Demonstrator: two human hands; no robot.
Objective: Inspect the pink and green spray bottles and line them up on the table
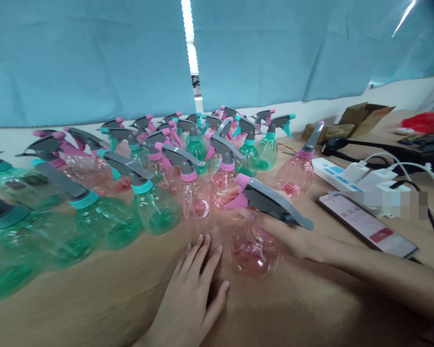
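My right hand [275,226] is closed around the neck of a pink spray bottle [255,253], just under its grey and pink trigger head. The bottle is upright, and its body is clear with a pink tint. To its left, my left hand [193,284] lies flat on the wooden table [104,299], fingers stretched forward and holding nothing. Beyond the fingertips stand a pink spray bottle [195,200] and a green spray bottle [155,212]. Another pink spray bottle [295,171] stands apart on the right, beyond my right hand.
Several more green and pink spray bottles crowd the left and back. On the right lie a phone [365,224] with a running timer, a white power strip [334,176] with plugs and cables, and a black headset [336,143]. Behind are a cardboard box [363,118] and a blue curtain [256,53].
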